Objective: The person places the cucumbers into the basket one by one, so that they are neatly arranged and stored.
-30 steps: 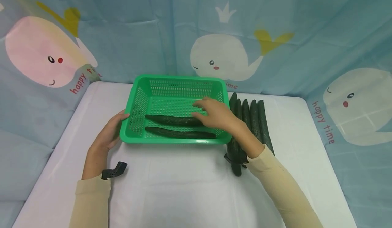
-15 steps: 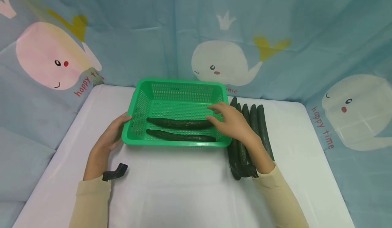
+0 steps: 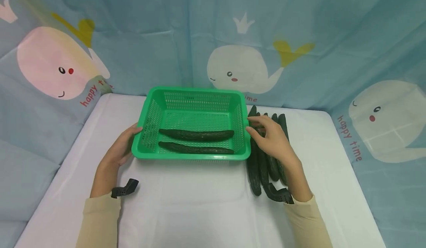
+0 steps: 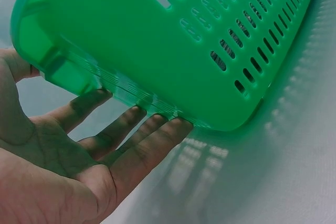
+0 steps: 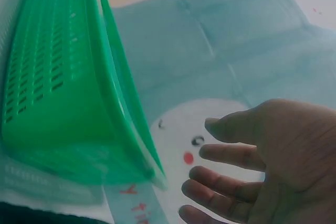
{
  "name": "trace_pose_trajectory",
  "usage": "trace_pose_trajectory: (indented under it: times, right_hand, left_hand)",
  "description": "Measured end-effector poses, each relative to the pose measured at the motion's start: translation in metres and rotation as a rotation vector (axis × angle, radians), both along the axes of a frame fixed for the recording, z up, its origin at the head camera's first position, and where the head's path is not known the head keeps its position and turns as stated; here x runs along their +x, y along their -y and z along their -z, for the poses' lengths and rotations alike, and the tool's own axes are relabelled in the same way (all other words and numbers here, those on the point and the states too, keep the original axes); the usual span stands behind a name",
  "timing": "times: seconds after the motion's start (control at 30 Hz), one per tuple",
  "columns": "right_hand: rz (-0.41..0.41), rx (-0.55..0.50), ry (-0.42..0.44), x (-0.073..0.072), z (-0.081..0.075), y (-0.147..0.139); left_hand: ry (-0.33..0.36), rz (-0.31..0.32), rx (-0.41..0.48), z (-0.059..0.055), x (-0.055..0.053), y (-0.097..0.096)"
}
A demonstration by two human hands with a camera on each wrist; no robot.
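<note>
We see a green basket (image 3: 191, 156) toward the far edge of the white bench (image 3: 199, 211). Inside it lie two cucumbers, a far one (image 3: 199, 135) and a near one (image 3: 196, 148); we find them roughly parallel, slightly apart, running left to right in the half closer to the person.

The left hand (image 3: 120, 146) holds the basket by its left end: in the left wrist view we see the fingertips touching the outer wall, with the thumb at the rim. The right hand (image 3: 274, 138) is just outside the right rim, above a row of cucumbers (image 3: 263, 166). Its fingers are loosely spread and, as we see from the right wrist, apart from the basket. We cannot tell whether it touches the row, which lies on the bench just beside the basket, pointing away from the person.

Both arms wear beige sleeves (image 3: 100, 218). Behind the bench we see a blue curtain (image 3: 149, 55) printed with whales (image 3: 237, 68).
</note>
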State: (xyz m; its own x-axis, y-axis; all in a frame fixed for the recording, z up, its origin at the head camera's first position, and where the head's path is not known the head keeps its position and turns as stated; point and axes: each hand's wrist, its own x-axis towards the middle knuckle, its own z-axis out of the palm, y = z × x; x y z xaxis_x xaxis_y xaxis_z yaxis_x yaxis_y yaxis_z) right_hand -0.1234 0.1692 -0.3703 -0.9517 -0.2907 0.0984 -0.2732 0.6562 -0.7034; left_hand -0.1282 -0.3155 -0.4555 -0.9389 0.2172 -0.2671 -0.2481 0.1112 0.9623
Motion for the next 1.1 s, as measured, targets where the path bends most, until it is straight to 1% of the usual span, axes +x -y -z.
trace_pose_trajectory:
  times: [0.1, 0.2, 0.33, 0.53, 0.73, 0.8, 0.93, 1.0, 1.1]
  right_hand:
    - [0.028, -0.022, 0.011, 0.001, 0.007, -0.013]
    - [0.066, -0.022, 0.025, 0.003, 0.013, -0.029]
    - [0.132, -0.012, 0.047, 0.010, 0.023, -0.050]
    - [0.218, 0.002, 0.044, 0.020, 0.039, -0.074]
    - [0.293, 0.010, 0.050, 0.025, 0.053, -0.086]
    - [0.312, 0.020, 0.047, 0.025, 0.057, -0.088]
    - [0.357, 0.062, 0.037, 0.023, 0.061, -0.092]
    - [0.378, 0.092, 0.054, 0.023, 0.063, -0.094]
    - [0.399, 0.132, 0.107, 0.022, 0.067, -0.098]
  left_hand:
    - [-0.010, -0.008, 0.008, -0.001, 0.000, 0.000]
    - [-0.007, -0.013, 0.011, -0.002, -0.001, -0.001]
    - [-0.004, -0.015, 0.010, -0.001, -0.002, -0.003]
    - [0.002, -0.012, -0.009, 0.001, -0.002, -0.003]
    - [0.015, -0.016, -0.025, 0.001, -0.002, -0.004]
    - [0.022, -0.017, -0.029, 0.000, -0.002, -0.004]
    - [0.033, -0.016, -0.008, -0.001, -0.002, -0.003]
    - [0.036, -0.013, 0.001, 0.000, -0.002, -0.002]
    - [0.039, -0.010, -0.002, -0.001, -0.003, -0.002]
